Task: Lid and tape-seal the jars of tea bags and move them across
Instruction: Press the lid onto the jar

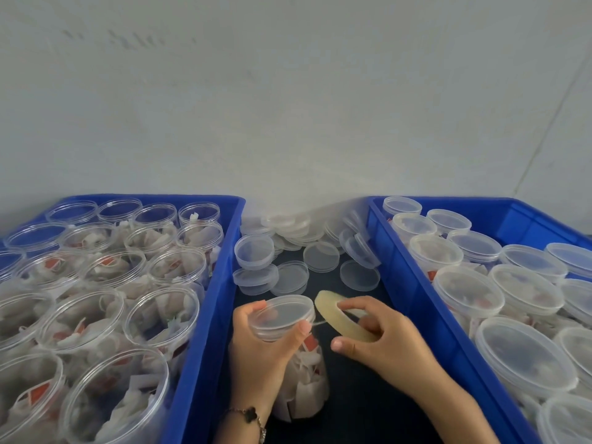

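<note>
Our left hand (256, 344) has its fingers (253, 307) curled round the lid (282, 315) of a clear plastic jar of tea bags (302, 389), thumb pressed on the near rim. Our right hand (378, 334) pinches a roll of clear tape (342, 318), with a thin strand running from it to the lid's edge.

The jar stands between the two blue crates on the dark desk (358, 395), its long axis tilted, lid leaning away and to the left, base toward us. We judge it light, thin-walled and slick, likely to flex if squeezed; holding at the lid rim, where it is stiffest, looks right. The tape roll stands on edge, its opening facing left and right.

The left crate (205, 331) holds open jars (160, 315), the right crate (416, 283) lidded ones (464, 290); spare lids (320, 256) lie beyond.
</note>
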